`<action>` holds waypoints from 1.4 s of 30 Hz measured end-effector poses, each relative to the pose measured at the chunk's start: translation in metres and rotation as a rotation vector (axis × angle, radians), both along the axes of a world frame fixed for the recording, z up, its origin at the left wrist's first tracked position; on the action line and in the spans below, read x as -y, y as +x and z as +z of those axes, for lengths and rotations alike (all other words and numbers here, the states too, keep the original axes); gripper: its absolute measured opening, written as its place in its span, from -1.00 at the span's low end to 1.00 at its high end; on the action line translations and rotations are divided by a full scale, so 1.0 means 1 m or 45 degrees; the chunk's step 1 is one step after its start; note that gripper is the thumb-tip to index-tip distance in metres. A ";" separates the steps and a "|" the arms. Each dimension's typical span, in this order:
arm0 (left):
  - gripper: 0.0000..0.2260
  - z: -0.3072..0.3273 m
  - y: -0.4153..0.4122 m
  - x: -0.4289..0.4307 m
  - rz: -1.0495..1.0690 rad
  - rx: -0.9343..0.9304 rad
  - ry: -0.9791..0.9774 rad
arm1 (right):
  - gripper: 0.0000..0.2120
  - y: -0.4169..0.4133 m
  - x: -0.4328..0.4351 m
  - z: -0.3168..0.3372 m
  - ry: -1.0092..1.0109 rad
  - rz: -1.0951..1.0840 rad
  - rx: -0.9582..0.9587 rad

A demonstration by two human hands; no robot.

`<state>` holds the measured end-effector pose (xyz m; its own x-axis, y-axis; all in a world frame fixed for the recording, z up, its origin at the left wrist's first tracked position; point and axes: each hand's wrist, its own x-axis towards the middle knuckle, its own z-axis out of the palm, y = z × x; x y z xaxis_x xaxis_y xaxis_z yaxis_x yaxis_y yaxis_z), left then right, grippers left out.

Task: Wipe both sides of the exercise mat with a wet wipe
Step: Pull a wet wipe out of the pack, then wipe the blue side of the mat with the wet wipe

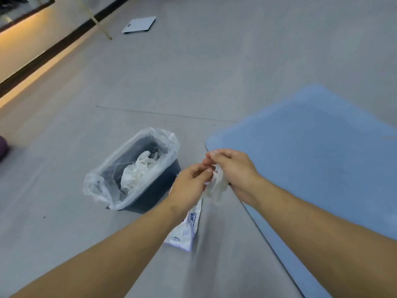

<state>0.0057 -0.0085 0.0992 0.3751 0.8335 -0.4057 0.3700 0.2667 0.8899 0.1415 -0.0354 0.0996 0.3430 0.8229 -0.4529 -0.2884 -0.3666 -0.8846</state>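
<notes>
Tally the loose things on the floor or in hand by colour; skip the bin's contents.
Blue: 1, the exercise mat
White: 3, the wet wipe, the wipe packet, the flat board
Dark: 1, the bin
Purple: 1, an object at the left edge
Total: 6

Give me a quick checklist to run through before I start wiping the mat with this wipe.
1. Wet wipe in hand: ok, the left hand and right hand both pinch it.
2. Wipe spread open: not ok, it hangs bunched between the hands.
3. Mat lying flat on the floor: ok for the part in view.
4. Bin close by for used wipes: ok, it stands beside the left hand, lined, with crumpled wipes inside.
5. Wipes pack resealed: cannot tell, the left forearm covers part of it.
6. Which mat side is already wiped: cannot tell.
</notes>
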 end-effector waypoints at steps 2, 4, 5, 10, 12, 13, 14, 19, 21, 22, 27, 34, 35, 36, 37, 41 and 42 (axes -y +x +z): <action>-0.78 0.019 0.026 -0.004 -0.061 0.088 0.014 | -0.87 0.024 -0.001 0.028 0.083 -0.021 0.015; -0.69 0.045 0.055 -0.007 -0.156 0.171 0.005 | -0.87 0.051 0.004 0.056 0.145 -0.009 0.084; -0.67 0.062 0.070 -0.008 -0.222 0.197 0.002 | -0.87 0.065 0.009 0.071 0.169 0.001 0.124; -0.63 0.146 0.142 0.003 -0.643 0.204 0.097 | -0.82 0.132 0.045 0.136 0.289 -0.058 0.280; -0.56 0.170 0.168 0.011 -0.761 0.219 0.113 | -0.80 0.156 0.064 0.157 0.327 -0.117 0.328; -0.53 0.181 0.182 0.017 -0.817 0.230 0.114 | -0.79 0.169 0.076 0.166 0.350 -0.155 0.343; -0.50 0.189 0.196 0.024 -0.863 0.233 0.116 | -0.78 0.181 0.087 0.173 0.373 -0.197 0.349; -0.50 0.194 0.249 0.061 -1.047 0.192 0.141 | -0.77 0.221 0.150 0.183 0.436 -0.416 0.297; -0.53 0.185 0.259 0.077 -1.115 0.196 0.146 | -0.76 0.229 0.177 0.176 0.448 -0.491 0.238; -0.54 0.177 0.264 0.087 -1.147 0.211 0.122 | -0.75 0.232 0.191 0.170 0.457 -0.531 0.194; -0.60 0.136 0.277 0.131 -1.321 0.203 0.047 | -0.76 0.236 0.247 0.154 0.489 -0.692 0.027; -0.79 0.106 0.300 0.173 -1.443 0.138 0.086 | -0.76 0.244 0.288 0.144 0.350 -0.792 0.131; -0.82 0.104 0.302 0.176 -1.419 0.146 0.098 | -0.76 0.247 0.294 0.143 0.324 -0.811 0.158; -0.82 0.105 0.302 0.178 -1.380 0.153 0.110 | -0.76 0.250 0.298 0.143 0.308 -0.835 0.171; -0.81 0.106 0.302 0.179 -1.340 0.154 0.119 | -0.76 0.253 0.302 0.143 0.298 -0.871 0.171; -0.63 0.109 0.303 0.179 -1.252 0.198 -0.033 | -0.76 0.261 0.310 0.143 0.280 -0.988 0.186; -0.59 0.108 0.304 0.179 -1.235 0.213 -0.094 | -0.76 0.263 0.310 0.143 0.273 -1.005 0.209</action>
<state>0.3092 -0.1870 0.2070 0.9399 0.1094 -0.3234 0.3282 -0.0287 0.9442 0.4047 -0.3452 0.2424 0.9031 0.3759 -0.2075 -0.2511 0.0702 -0.9654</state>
